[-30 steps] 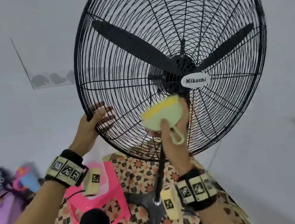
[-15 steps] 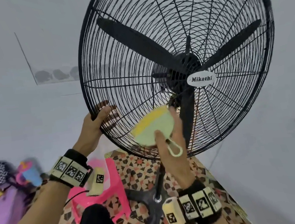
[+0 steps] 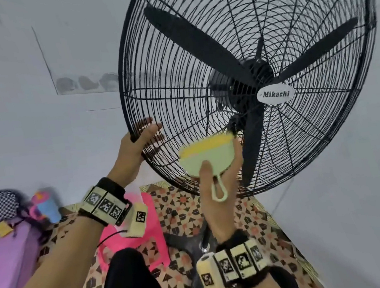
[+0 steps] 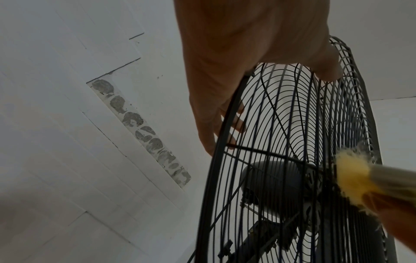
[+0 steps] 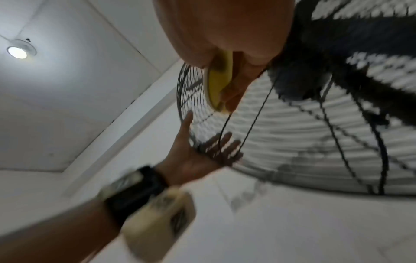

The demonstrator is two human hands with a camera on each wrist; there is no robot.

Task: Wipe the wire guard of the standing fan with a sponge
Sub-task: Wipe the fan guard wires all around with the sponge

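Note:
The black wire guard of the standing fan fills the upper right of the head view. My right hand grips a pale green sponge holder with a yellow sponge, thumb on its back. The yellow face presses on the lower guard, below and left of the hub. The left wrist view shows the sponge against the wires. My left hand steadies the rim at lower left. Its straight fingers lie behind the guard and the thumb sits at the front. The right wrist view is blurred but shows sponge, guard and left hand.
The fan's pole and dark base stand on a patterned floor. A pink plastic stool sits just left of the base. A purple surface with a blue cup lies at far left. White walls surround the fan.
The sponge has slid down and to the left over the guard, away from the hub toward the rim. My left hand has kept its place on the rim.

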